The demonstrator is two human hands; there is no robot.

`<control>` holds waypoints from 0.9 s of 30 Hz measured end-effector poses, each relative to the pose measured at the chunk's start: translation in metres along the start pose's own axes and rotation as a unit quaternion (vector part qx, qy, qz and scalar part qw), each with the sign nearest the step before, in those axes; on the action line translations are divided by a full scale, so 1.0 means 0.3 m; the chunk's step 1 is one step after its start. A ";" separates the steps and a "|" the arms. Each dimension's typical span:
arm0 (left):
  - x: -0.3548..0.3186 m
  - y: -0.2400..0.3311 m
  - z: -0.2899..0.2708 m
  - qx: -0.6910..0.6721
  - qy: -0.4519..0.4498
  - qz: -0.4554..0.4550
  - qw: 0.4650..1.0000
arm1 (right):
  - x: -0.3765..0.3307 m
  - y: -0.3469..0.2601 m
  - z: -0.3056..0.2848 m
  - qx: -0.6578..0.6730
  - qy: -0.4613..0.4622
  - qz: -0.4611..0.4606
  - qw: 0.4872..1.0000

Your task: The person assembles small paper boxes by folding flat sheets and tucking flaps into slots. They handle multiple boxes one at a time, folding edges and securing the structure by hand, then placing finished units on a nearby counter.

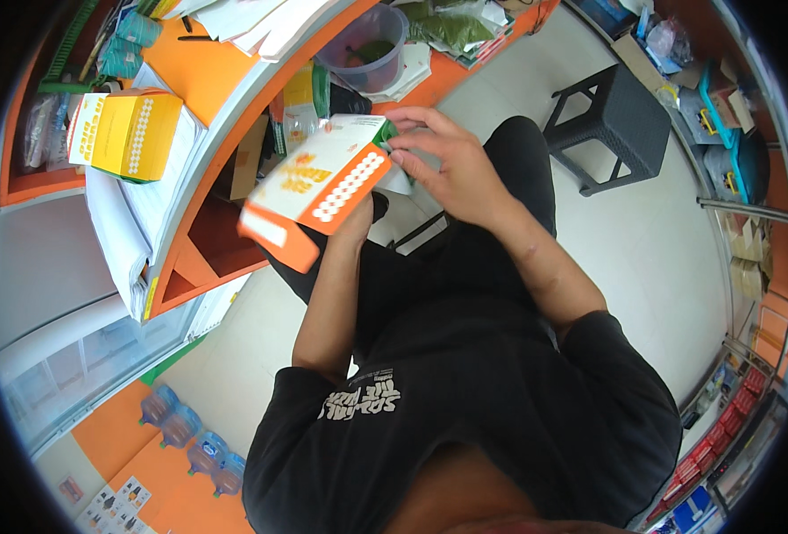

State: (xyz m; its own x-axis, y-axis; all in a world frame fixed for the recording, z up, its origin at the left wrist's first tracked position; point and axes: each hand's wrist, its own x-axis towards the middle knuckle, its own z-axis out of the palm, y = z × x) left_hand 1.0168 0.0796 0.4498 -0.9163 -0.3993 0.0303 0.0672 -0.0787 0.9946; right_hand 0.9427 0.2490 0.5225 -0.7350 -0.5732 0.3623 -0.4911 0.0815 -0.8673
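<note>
An orange and white cardboard box point(327, 173) is held tilted above my lap. Its near-left end flap hangs out, and the far-right end shows green inside. My left hand point(355, 220) grips the box from below, with its fingers hidden behind it. At the green end, my right hand point(447, 165) is closed on the edge, thumb and fingers around the flap. A yellow and white box point(131, 133) of similar make stands on the desk to the left, on white papers point(127, 218).
The curved orange desk point(220, 76) runs along the left, with a clear plastic tub point(363, 49) beyond my hands. A black stool point(612, 129) stands on the pale floor at right. Water bottles point(180, 425) line the lower left. Shelves with goods point(723, 133) edge the right.
</note>
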 end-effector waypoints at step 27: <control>-0.084 0.053 0.097 0.223 -0.177 -0.009 0.959 | -0.073 0.134 0.047 -0.183 0.072 -0.004 0.980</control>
State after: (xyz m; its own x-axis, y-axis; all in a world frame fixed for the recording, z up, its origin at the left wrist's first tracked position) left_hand 1.0295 0.1150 0.4678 -0.9976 -0.0601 -0.0343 -0.0532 0.3474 0.9362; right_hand 0.9456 0.2534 0.4749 -0.7751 -0.4568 0.4364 -0.6136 0.3800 -0.6921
